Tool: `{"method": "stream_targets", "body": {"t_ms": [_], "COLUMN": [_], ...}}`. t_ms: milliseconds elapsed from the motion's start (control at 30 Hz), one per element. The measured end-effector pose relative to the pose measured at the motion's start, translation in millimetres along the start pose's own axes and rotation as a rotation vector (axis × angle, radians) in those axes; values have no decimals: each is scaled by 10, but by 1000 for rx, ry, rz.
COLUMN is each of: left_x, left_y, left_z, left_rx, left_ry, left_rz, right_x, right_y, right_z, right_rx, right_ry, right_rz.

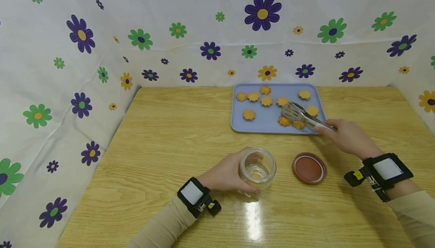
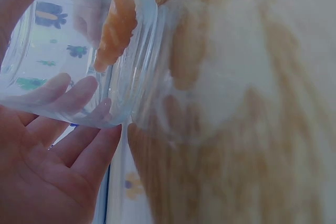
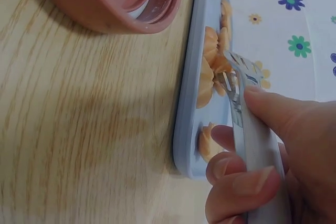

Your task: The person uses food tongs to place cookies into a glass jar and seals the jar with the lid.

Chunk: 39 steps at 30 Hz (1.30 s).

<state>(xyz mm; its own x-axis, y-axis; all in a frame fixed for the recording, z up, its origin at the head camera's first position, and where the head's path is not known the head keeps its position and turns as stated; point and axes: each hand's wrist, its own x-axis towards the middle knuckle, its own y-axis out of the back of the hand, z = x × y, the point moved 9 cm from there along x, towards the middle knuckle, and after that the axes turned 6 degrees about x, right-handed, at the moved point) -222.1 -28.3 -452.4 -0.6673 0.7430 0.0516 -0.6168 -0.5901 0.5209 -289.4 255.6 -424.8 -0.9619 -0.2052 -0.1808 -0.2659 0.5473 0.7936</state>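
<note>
My left hand [image 1: 224,171] curls round a clear glass jar [image 1: 269,176] whose open mouth faces up. A single cookie [image 2: 118,30] lies at the jar's bottom in the left wrist view. With my right hand [image 1: 353,137] I hold metal tongs [image 1: 317,122] by the handle, thumb along the upper arm. Their slotted heads reach down among the cookies on a blue tray [image 1: 259,126]. In the right wrist view the tongs' ends [image 3: 231,80] straddle a cookie [image 3: 222,65], partly hidden by the metal. More golden, ridged cookies [image 1: 249,115] lie spread over the tray.
A reddish-brown jar lid [image 1: 308,168] lies with its inside facing up, between the jar and my right wrist. The wooden table [image 1: 170,127] runs back to a white cloth backdrop [image 1: 190,10] with printed flowers. The tray stands near the table's back edge.
</note>
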Motion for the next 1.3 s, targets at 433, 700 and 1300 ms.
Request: {"method": "stream_targets", "body": {"t_ms": [433,700,1300], "left_x": [-5,-19,-3], "left_y": [-14,-24,-1], "left_z": [6,4,27], "left_rx": [-13,-31,-5], "left_ry": [-15,-16,-31], "left_rz": [9,1,5], "right_x": [-37,-148,-881], "right_y": [31,154,866], "right_z": [12,-100,-1107], "right_rx": [-10,1,-83], "right_ry": [-8,29,227], "right_rz": [43,95,365]}}
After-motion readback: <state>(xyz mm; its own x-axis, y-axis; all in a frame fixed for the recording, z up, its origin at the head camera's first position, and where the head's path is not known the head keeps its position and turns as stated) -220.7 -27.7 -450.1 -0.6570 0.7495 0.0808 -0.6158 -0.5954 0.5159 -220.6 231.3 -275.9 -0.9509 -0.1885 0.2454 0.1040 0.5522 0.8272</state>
